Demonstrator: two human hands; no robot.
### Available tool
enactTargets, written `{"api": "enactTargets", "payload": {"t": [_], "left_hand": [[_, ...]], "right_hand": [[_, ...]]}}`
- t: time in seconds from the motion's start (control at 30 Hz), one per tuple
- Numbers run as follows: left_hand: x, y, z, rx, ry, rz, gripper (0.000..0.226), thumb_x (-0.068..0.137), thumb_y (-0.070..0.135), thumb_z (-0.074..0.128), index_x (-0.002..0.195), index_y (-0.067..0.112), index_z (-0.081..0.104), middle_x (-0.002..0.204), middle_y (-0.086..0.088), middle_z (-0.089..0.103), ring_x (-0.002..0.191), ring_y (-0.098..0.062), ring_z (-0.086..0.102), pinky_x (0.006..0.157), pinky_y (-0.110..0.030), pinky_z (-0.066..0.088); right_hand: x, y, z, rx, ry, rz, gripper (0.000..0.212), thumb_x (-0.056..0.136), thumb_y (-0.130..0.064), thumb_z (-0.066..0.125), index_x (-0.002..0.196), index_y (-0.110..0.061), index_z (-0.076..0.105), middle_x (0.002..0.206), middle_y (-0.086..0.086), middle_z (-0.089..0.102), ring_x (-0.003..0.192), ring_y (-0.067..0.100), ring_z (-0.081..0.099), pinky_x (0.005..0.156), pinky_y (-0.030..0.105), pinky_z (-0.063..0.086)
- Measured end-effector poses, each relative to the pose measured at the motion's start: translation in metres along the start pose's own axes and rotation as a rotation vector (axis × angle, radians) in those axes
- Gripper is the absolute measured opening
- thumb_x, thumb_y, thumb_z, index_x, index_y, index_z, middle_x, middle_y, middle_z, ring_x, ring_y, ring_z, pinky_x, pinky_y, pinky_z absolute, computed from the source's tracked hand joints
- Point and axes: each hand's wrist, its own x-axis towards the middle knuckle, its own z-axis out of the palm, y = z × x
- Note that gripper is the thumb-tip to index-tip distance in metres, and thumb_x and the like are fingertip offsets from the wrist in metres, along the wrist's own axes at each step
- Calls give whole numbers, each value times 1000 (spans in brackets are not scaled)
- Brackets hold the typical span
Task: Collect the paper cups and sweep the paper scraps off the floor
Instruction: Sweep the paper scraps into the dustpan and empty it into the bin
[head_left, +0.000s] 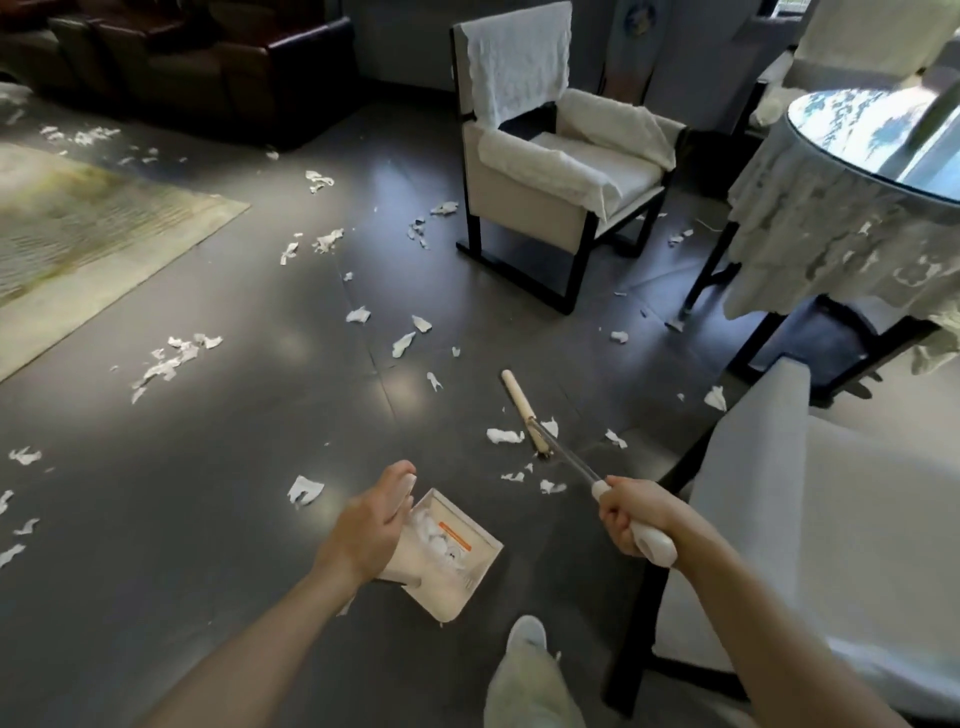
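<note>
Done so far: the white plastic dustpan (447, 561) on the dark tiled floor (208, 519) already holds a small heap of white scraps, so some sweeping looks finished.
Left hand: the left hand (371, 525) is curled round the dustpan's upright white handle, steadying it.
Right hand: the right hand (631, 512) is clenched on the white grip of a long-handled broom (524, 410), whose pale head rests on the floor ahead, among scraps.
Left to do: most of it, by my reading. Torn white paper scraps (171, 361) lie scattered across the floor, near the pale green rug (78, 234), before the dark leather sofa (208, 67) and beside the broom head.
Paper cups: none that I can make out on the floor; whether they are collected cannot be told.
In the way: the cream armchair with black legs (561, 171), the round bench with a lace cloth (852, 208) and a grey chair (810, 519) close on the right; scraps lie beneath and between their legs, which should be awkward to reach.
</note>
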Motion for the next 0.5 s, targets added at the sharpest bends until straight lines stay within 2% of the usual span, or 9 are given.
{"api": "enactTargets", "payload": {"t": [0.1, 0.17, 0.3, 0.4, 0.5], "left_hand": [[55, 13, 5, 39, -21, -4, 28, 97, 21, 51, 125, 25, 51, 111, 7, 63, 104, -20, 62, 80, -25, 40], [87, 22, 7, 58, -21, -21, 32, 97, 22, 51, 128, 24, 52, 117, 7, 62, 109, -19, 60, 81, -21, 38], [135, 29, 18, 76, -47, -26, 33, 97, 21, 51, 130, 19, 52, 122, -1, 63, 111, -25, 60, 89, -31, 43], [164, 32, 27, 72, -60, 3, 30, 96, 19, 53, 127, 18, 53, 113, 0, 66, 104, -25, 63, 84, -32, 46], [190, 34, 32, 57, -19, 24, 29, 95, 17, 55, 124, 21, 54, 109, -1, 67, 100, -26, 65, 79, -29, 45]], "right_hand": [[43, -46, -33, -46, 52, 18, 29, 90, 2, 43, 112, -17, 46, 55, 5, 50, 36, 7, 44, 33, 17, 37], [68, -68, -58, -139, 118, 13, 34, 89, 1, 45, 120, -11, 49, 64, 10, 52, 41, 10, 47, 37, 21, 39], [106, -95, -98, -299, 237, 12, 54, 92, -1, 45, 143, -17, 38, 73, 13, 55, 48, 14, 48, 40, 23, 41], [130, -102, -115, -397, 264, 51, 55, 95, -4, 43, 147, -17, 31, 80, 15, 57, 51, 15, 49, 42, 24, 41], [150, -104, -125, -416, 245, 119, 50, 96, -5, 42, 145, -11, 32, 79, 15, 56, 50, 16, 49, 42, 24, 41]]}}
